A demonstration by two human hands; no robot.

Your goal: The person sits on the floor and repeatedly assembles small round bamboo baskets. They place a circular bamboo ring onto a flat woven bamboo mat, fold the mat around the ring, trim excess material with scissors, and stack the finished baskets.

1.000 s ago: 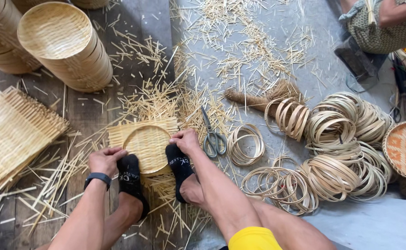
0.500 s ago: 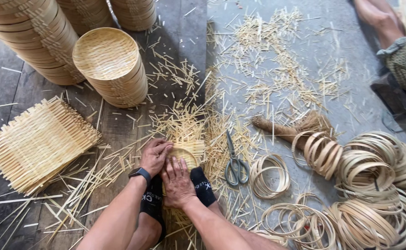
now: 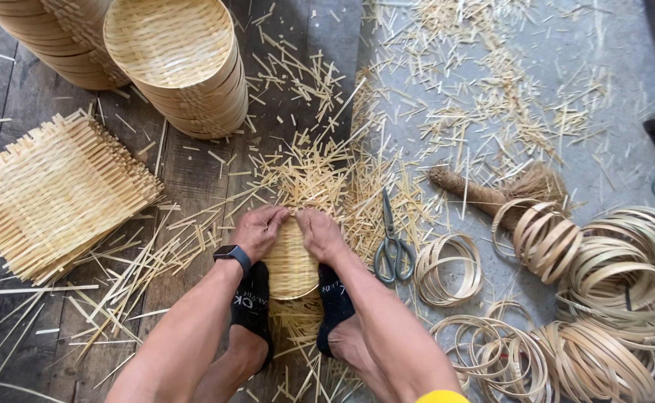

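A small round woven bamboo basket [image 3: 291,263] sits on the floor between my two black-socked feet, which clamp it from both sides. My left hand [image 3: 259,230], with a black watch on the wrist, grips the basket's far rim on the left. Beside it, my right hand [image 3: 318,233] presses on the same far rim, fingers curled over the edge. Loose bamboo strips [image 3: 309,173] lie piled just beyond both hands.
Scissors [image 3: 393,240] lie right of my right hand. Bamboo hoops [image 3: 603,298] are heaped at the right, with a small straw broom [image 3: 491,195] above them. Flat woven mats [image 3: 51,194] are stacked at the left. Stacks of finished baskets [image 3: 182,67] stand at top left.
The view has moved closer and shifted. Both hands have come together onto the basket's far rim, and the basket now sits tilted between my feet, where before it lay flatter.
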